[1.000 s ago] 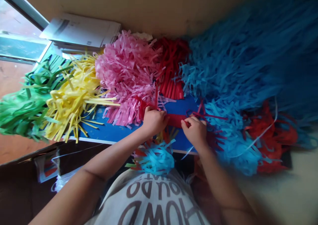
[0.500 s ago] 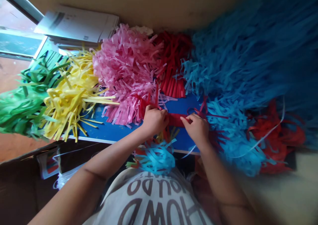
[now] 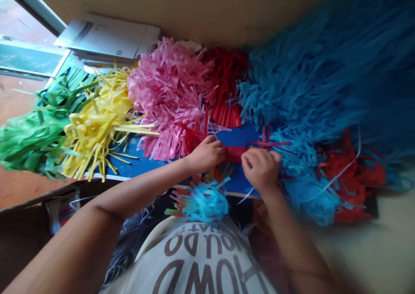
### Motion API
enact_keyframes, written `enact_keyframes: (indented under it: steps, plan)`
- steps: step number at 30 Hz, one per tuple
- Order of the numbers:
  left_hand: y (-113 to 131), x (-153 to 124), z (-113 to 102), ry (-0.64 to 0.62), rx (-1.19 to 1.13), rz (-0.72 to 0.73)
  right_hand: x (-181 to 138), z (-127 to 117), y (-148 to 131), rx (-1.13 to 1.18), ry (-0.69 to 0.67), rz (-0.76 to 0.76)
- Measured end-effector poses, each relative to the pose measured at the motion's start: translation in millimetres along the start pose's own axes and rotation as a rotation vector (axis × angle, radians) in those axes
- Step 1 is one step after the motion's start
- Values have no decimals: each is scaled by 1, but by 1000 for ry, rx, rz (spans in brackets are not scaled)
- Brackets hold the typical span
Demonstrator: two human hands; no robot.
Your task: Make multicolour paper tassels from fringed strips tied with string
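A red fringed paper strip (image 3: 235, 154) stretches between my two hands above the blue tabletop (image 3: 240, 134). My left hand (image 3: 207, 154) is closed on its left part, with red fringes poking out behind the fingers. At the other end, my right hand (image 3: 260, 166) is curled into a fist around the strip, and dark pink fringes (image 3: 267, 143) stick out beyond it. Close to my body, a bunch of light blue fringe (image 3: 205, 201) hangs at the table edge, below my left hand.
Behind my hands lie pink fringes (image 3: 171, 86) and dark red fringes (image 3: 227, 91). Yellow fringes (image 3: 97, 121) and green fringes (image 3: 32, 134) lie leftward. A large blue fringe heap (image 3: 311, 78) and red-orange fringes (image 3: 352, 181) are on the right. Stacked papers (image 3: 110, 36) sit at the back left.
My right hand has turned from a fingertip pinch to a fist and shifted slightly right and down. The left hand has moved slightly right along with the strip.
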State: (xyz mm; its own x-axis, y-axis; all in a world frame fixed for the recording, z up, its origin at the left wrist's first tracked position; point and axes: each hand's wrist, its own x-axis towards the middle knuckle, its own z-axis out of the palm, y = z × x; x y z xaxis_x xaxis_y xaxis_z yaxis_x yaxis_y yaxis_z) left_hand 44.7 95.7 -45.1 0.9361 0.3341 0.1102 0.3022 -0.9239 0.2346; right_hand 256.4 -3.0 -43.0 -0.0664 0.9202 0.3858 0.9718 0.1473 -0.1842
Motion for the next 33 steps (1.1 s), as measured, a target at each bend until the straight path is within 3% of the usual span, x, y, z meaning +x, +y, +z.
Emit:
enact_keyframes:
  steps: [2, 5, 14, 21, 26, 33]
  plan:
    - [-4, 0, -2, -11, 8, 25, -3, -4, 1, 81, -126, -209]
    - [0, 1, -6, 0, 45, 23, -1, -1, 7, 87, -193, -285]
    - [15, 7, 4, 101, 153, -139, 14, -3, 8, 157, -184, -136]
    - [12, -9, 7, 140, 203, -141, 6, 4, 5, 92, -205, -237]
    - [10, -24, 1, 151, 98, -214, -5, 14, 24, 199, -144, -148]
    - [0, -18, 4, 154, -98, -376, -1, 17, 28, 283, -129, 20]
